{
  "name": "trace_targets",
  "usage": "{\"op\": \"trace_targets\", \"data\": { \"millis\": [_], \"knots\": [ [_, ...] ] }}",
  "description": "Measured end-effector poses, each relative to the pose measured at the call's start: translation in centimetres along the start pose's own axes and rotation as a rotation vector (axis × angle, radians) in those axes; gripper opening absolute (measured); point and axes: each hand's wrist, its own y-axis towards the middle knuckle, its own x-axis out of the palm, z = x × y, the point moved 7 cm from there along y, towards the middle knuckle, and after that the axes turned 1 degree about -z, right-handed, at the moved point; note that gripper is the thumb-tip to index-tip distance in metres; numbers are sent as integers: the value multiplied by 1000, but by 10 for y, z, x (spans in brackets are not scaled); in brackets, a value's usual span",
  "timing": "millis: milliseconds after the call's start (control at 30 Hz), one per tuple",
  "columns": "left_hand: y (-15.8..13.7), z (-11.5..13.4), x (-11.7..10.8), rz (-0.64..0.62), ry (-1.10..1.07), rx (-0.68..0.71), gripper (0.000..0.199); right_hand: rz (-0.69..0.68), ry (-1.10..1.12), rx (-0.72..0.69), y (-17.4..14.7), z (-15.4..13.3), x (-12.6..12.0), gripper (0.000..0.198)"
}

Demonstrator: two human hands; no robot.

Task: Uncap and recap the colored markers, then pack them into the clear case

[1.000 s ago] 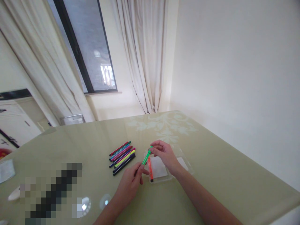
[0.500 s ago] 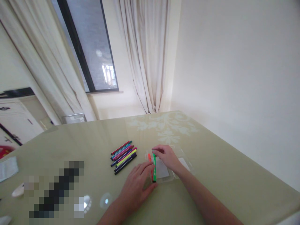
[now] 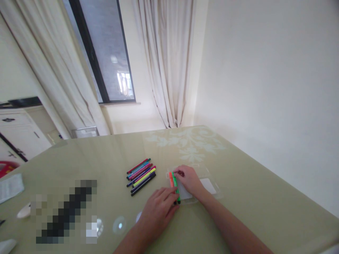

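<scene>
A green marker (image 3: 175,180) lies beside an orange marker (image 3: 171,182) along the left side of an opened clear plastic case (image 3: 190,201). The fingers of my right hand (image 3: 188,178) are bent together at the green marker's far end. My left hand (image 3: 160,206) rests with its fingers stretched over the near part of both markers, hiding some of their barrels. Their dark near ends show beside its fingers. To the left of the case, several markers (image 3: 141,176) in red, teal, purple, yellow and black lie side by side on the table.
The glossy greenish table (image 3: 251,197) carries a pale leaf pattern near its far end. At the left lie a folded light cloth (image 3: 12,187), a pale rounded object (image 3: 23,210) and a blurred-out dark long shape (image 3: 66,211). A wall (image 3: 270,88) borders the right side.
The green marker has settled alongside the orange one, its near end shifting right. My right fingers have curled in more at its far end. The left hand stays over the markers.
</scene>
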Motion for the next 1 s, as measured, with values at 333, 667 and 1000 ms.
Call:
{"op": "trace_targets", "data": {
  "millis": [333,667,1000],
  "knots": [
    [0,0,2,8,135,13,31,-61,-188,-39,-3,-10,-1,17],
    [2,-1,5,81,165,63,21,-118,-255,-53,-5,-16,0,15],
    [2,-17,-6,138,76,-4,20,-65,-195,-64,-4,-10,-2,11]
  ]
}}
